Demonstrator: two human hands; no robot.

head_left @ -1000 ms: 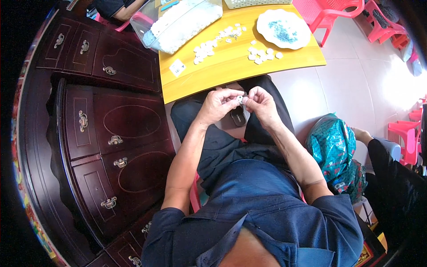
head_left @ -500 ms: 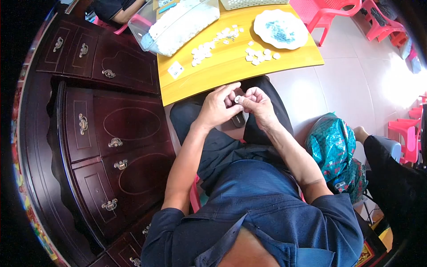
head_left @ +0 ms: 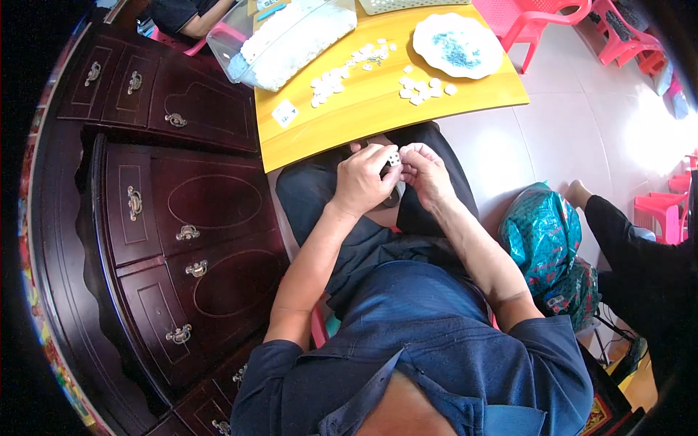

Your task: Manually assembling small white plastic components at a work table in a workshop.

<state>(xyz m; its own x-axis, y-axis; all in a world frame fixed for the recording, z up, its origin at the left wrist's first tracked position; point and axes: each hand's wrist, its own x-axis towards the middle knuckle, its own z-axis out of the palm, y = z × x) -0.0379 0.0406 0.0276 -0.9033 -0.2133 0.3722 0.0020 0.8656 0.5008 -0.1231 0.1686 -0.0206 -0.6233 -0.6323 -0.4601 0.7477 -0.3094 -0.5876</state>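
Head view, hands (head_left: pixel 396 168) together pinching small white piece (head_left: pixel 393 157)

A small white plastic piece (head_left: pixel 393 158) with tiny dark dots is showing between the two hands. The flat wooden table top (head_left: pixel 378 116) is looking bright yellow. Little white pieces (head_left: pixel 342 76) are lying on it. The round white plate (head_left: pixel 456 45) is showing blue speckles in its middle. The clear plastic bag (head_left: pixel 294 38) is looking white inside. The big wooden cabinet (head_left: pixel 174 211) is shining dark red-brown, with gold-coloured handles. The plastic chairs (head_left: pixel 542 18) are glowing pink. The crinkly bag on the floor (head_left: pixel 545 240) is showing teal with dark patterns. The shirt (head_left: pixel 429 349) is looking dark blue.
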